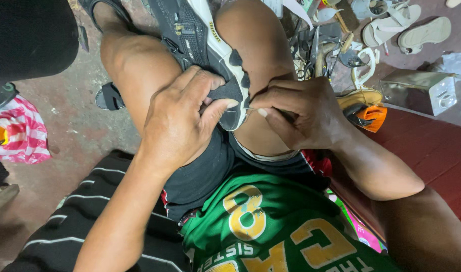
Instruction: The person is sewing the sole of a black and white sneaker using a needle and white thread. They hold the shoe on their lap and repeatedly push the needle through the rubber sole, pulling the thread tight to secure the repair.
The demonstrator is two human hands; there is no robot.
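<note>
Head view: the black shoe (210,55) lies wedged between the knees – light, upper soft, sole stiff. Left hand (177,118) clamps its toe end; right hand (301,113) is pinched on a thin thread (250,109) at the sole rim. A silver box (422,90) sits far right on the floor

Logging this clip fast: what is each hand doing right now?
Left hand: closed, gripping the black shoe at its toe.
Right hand: closed, fingers pinched at the shoe's sole edge; what they hold cannot be told.
</note>
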